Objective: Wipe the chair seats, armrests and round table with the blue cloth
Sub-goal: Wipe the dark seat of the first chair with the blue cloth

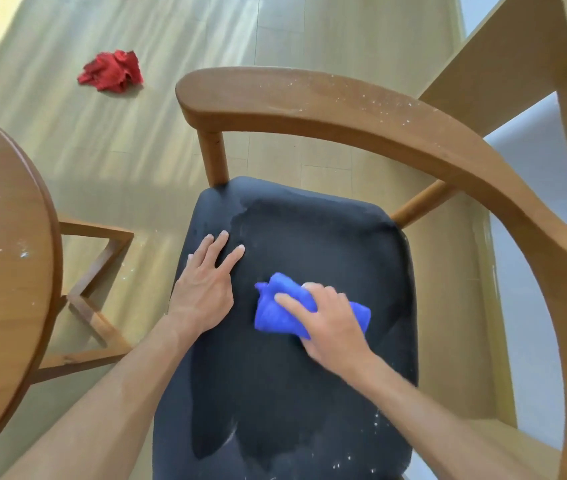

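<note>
A wooden armchair stands in front of me with a dark cushioned seat [309, 237]. My right hand [330, 320] grips a bunched blue cloth [275, 310] and presses it on the middle of the seat. My left hand [205, 278] lies flat on the seat's left side, fingers spread and straight. The curved wooden armrest [361, 112] wraps round the back and right, dotted with white specks. White specks also lie on the seat's near right part. The round wooden table [1, 258] shows at the left edge, also speckled.
A crumpled red cloth [112, 71] lies on the light wooden floor at the far left. The table's wooden base [98, 299] sits between table and chair. Another wooden frame [517, 57] rises at the upper right.
</note>
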A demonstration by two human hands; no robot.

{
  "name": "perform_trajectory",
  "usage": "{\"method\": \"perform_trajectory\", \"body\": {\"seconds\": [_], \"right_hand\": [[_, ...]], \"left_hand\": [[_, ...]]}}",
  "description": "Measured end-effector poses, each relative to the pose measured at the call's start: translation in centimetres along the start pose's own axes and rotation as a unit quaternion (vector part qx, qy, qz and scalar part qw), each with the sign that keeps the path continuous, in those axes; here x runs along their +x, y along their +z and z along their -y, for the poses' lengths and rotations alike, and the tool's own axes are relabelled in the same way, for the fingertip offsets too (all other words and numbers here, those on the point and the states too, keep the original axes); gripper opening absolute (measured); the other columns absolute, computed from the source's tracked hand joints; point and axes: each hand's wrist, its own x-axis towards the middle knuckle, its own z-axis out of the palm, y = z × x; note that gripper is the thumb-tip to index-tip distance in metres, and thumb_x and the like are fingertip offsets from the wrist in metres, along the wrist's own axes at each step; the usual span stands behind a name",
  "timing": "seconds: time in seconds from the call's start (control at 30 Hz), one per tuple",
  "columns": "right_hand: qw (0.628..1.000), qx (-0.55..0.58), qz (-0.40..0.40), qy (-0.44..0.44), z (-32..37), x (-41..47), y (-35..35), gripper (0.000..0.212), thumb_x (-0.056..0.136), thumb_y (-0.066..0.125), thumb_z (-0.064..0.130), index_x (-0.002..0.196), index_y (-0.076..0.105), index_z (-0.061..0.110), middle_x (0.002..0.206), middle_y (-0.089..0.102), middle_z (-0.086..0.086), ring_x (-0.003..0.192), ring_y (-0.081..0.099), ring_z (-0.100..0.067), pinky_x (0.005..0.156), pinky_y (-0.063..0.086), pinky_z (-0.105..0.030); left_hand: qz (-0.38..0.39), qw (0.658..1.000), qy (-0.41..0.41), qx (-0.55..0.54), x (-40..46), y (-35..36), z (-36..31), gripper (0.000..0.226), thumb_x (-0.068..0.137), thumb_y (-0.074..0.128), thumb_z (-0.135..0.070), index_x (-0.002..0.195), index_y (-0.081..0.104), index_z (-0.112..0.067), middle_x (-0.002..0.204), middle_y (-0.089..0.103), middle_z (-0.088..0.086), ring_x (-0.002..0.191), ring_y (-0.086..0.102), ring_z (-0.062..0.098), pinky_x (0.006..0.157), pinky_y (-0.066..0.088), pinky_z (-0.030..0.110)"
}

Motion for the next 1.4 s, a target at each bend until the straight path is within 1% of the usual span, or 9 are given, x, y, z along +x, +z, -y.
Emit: {"method": "perform_trajectory", "body": {"seconds": [0.17,0.37,0.53,0.63,0.73,0.87,1.07,1.27,1.4], "right_hand": [[0.977,-0.06,-0.01,0.205,-7.5,4.4,-2.2,0.076,0.07,0.071,0.006,0.141,0.046,0.012,0.117,0.055,-0.02,0.084,0.053,-0.04,0.07,0.044,-0.046],[0.986,-0.002,-0.024,0.167,-1.5,0.0,1.4,0.073,0.059,0.074,0.01,0.13,0.057,0.004,0.107,0.061,-0.017,0.073,0.053,-0.036,0.063,0.049,-0.041],[0.994,0.093,0.052,-0.007,5.1,-7.6,2.9,0.072,0.061,0.073,0.024,0.13,0.055,0.014,0.112,0.059,-0.013,0.084,0.057,-0.031,0.07,0.05,-0.039],[0.991,0.115,0.062,0.023,4.9,-8.1,2.4,0.07,0.065,0.069,0.049,0.13,0.059,0.025,0.125,0.053,-0.012,0.105,0.052,-0.029,0.084,0.044,-0.038],[0.989,0.079,0.082,0.094,5.1,-7.0,2.0,0.081,0.061,0.066,0.063,0.133,0.054,0.029,0.112,0.054,-0.003,0.093,0.051,-0.022,0.076,0.044,-0.036],[0.989,0.058,0.092,0.098,7.1,-7.8,2.7,0.066,0.06,0.071,0.052,0.114,0.064,0.016,0.079,0.05,0.0,0.065,0.046,-0.021,0.056,0.041,-0.031],[0.98,0.072,0.147,-0.111,4.6,-10.3,2.5,0.056,0.058,0.071,0.035,0.111,0.055,0.021,0.079,0.051,0.0,0.062,0.044,-0.02,0.055,0.039,-0.026],[0.984,0.016,0.07,0.165,-7.5,-1.8,-0.6,0.064,0.072,0.072,0.033,0.131,0.053,0.015,0.096,0.053,-0.014,0.089,0.054,-0.037,0.078,0.045,-0.044],[0.938,0.086,0.022,0.336,-12.0,0.9,-1.3,0.061,0.079,0.064,0.042,0.134,0.04,0.028,0.108,0.052,-0.007,0.099,0.053,-0.031,0.076,0.04,-0.035]], "left_hand": [[0.001,1.0,0.0,0.018,0.0,0.5,0.0,0.059,0.096,0.036,-0.013,0.152,0.02,-0.028,0.162,0.002,0.001,0.148,-0.003,0.023,0.12,0.013,0.043],[0.003,1.0,-0.004,0.006,0.1,0.4,-0.2,0.059,0.096,0.037,-0.012,0.151,0.021,-0.027,0.162,0.003,0.001,0.148,-0.003,0.023,0.12,0.011,0.045],[0.006,1.0,-0.002,0.021,-0.3,0.2,-0.8,0.059,0.096,0.04,-0.014,0.152,0.021,-0.023,0.162,0.003,0.004,0.148,-0.002,0.026,0.118,0.012,0.049],[-0.013,0.999,0.001,0.04,-1.4,0.6,-1.3,0.06,0.095,0.044,-0.017,0.151,0.024,-0.021,0.161,0.006,0.008,0.148,0.001,0.029,0.116,0.013,0.05],[-0.031,0.997,0.013,0.065,-2.8,1.5,-1.6,0.059,0.094,0.045,-0.017,0.15,0.028,-0.02,0.161,0.011,0.01,0.148,0.006,0.031,0.116,0.014,0.052],[-0.055,0.996,0.014,0.073,-3.6,2.4,-1.7,0.057,0.093,0.048,-0.014,0.148,0.034,-0.017,0.159,0.018,0.013,0.147,0.013,0.033,0.116,0.016,0.052],[-0.047,0.996,0.006,0.078,-3.7,2.6,-1.8,0.059,0.094,0.046,-0.018,0.151,0.027,-0.019,0.16,0.012,0.012,0.148,0.007,0.032,0.117,0.013,0.049],[-0.048,0.996,0.005,0.069,-3.5,2.8,-1.9,0.059,0.095,0.044,-0.018,0.151,0.025,-0.019,0.161,0.009,0.011,0.148,0.004,0.031,0.118,0.011,0.049],[-0.048,0.996,-0.002,0.072,-3.3,3.0,-2.0,0.059,0.095,0.042,-0.018,0.151,0.023,-0.019,0.161,0.007,0.011,0.148,0.001,0.031,0.118,0.009,0.049]]}}
